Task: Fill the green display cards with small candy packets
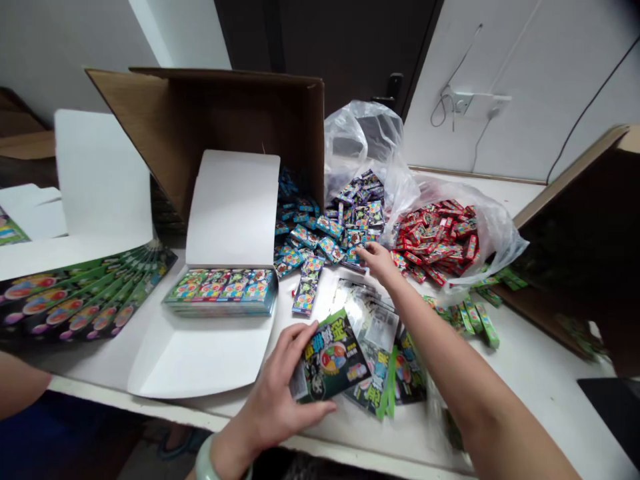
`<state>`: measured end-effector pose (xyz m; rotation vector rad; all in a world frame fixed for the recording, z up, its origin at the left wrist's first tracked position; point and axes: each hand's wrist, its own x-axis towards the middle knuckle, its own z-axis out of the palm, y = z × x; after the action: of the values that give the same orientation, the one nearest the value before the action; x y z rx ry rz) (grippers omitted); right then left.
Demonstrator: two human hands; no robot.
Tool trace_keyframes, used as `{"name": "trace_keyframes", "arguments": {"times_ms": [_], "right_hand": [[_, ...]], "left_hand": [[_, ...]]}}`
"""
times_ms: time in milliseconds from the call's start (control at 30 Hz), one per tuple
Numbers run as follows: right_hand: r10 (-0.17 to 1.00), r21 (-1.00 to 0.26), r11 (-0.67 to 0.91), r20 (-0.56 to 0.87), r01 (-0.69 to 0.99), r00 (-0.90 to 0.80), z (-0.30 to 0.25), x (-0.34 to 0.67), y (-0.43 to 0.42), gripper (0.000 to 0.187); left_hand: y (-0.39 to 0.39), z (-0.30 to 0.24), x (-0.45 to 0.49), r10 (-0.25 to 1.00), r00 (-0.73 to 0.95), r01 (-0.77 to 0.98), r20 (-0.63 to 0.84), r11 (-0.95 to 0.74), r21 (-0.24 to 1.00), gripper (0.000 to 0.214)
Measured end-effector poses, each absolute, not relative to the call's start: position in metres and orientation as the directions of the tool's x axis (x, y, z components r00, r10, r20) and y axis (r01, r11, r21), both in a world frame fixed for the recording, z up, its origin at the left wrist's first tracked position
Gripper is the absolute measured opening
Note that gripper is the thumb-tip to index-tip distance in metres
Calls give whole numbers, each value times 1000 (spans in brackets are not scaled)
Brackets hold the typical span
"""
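Observation:
My left hand (280, 387) grips a black and green printed packet (333, 359) near the table's front edge, thumb below and fingers along its left side. Under and beside it lie several more such printed packets (373, 373), some showing clear plastic. My right hand (380, 261) reaches across to the heap of small blue boxes (327, 248), its fingertips pinched at a small blue box (356, 255). Purple small boxes (367, 193) are heaped just behind. Left of the packets stands an open white display carton (233, 207) with rows of colourful small boxes (225, 285).
A large brown carton (240, 110) lies open behind the display carton. Clear plastic bags hold purple boxes and red boxes (440, 237). Green boxes (480, 320) are scattered at right beside another brown carton (590, 240). Fanned printed sheets (75, 300) lie at left.

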<state>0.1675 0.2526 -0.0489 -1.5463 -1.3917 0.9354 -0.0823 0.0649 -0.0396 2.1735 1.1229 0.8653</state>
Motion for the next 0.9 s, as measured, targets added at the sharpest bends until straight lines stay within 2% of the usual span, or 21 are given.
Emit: {"name": "trace_keyframes", "arguments": {"times_ms": [100, 200, 300, 367, 433, 533, 600, 700, 900], "right_hand": [[995, -970, -95, -97, 224, 2, -44, 191, 205, 37], [982, -981, -155, -166, 117, -88, -40, 213, 158, 40], [973, -985, -140, -156, 102, -169, -36, 238, 128, 44], [970, -979, -80, -120, 187, -211, -33, 254, 121, 42], [940, -944, -38, -145, 327, -310, -30, 263, 121, 29], [878, -822, 108, -185, 559, -442, -30, 263, 125, 24], [917, -696, 219, -93, 684, -388, -32, 258, 124, 31], [965, -564, 240, 47, 790, -259, -38, 250, 110, 40], [982, -383, 189, 102, 904, -162, -65, 228, 76, 77]], "left_hand": [[70, -39, -81, 831, 452, 479, 323, -532, 699, 91], [73, -38, -78, 815, 474, 482, 332, -556, 677, 89], [72, -35, -75, 809, 473, 505, 347, -573, 646, 88], [70, -34, -72, 812, 463, 526, 355, -574, 627, 87], [69, -32, -68, 816, 464, 546, 345, -570, 614, 85], [67, -31, -60, 813, 499, 562, 301, -568, 602, 84], [66, -31, -55, 808, 523, 570, 272, -568, 593, 84], [65, -32, -55, 811, 528, 586, 251, -562, 584, 85], [65, -37, -52, 809, 520, 576, 274, -569, 587, 86]]}}
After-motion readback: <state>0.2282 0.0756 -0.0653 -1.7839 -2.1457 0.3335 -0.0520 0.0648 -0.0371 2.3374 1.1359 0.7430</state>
